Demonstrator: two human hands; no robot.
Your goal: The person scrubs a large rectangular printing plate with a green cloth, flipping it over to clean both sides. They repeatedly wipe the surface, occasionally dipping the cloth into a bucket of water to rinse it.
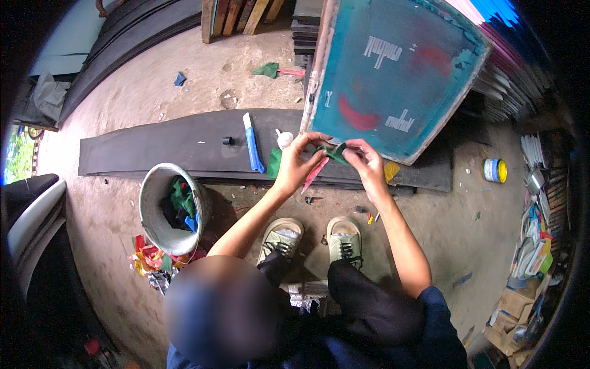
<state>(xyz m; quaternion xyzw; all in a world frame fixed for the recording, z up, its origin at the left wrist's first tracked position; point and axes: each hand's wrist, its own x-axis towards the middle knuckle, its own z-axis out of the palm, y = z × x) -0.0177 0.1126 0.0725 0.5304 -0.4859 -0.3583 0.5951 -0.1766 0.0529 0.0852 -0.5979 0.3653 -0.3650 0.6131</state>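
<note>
Both hands meet over the dark boards in front of my feet. Between them is a small dark green piece, apparently cloth (335,153). My left hand (299,161) pinches its left side, fingers curled over it. On the other side, my right hand (367,163) grips it between thumb and fingers. A pink-red strip (314,174) slants down beside my left fingers; whether I hold it too is unclear. Another green piece (274,163) lies by my left wrist. Just beyond the left hand stands a small white spouted container (284,139).
A teal printing screen (393,74) with white lettering leans behind my hands. Long black boards (166,144) carry a blue, white-tipped tool (252,147) and a black cap (227,141). A bucket (150,212) of rags stands left; a yellow-blue tin (495,170) lies right.
</note>
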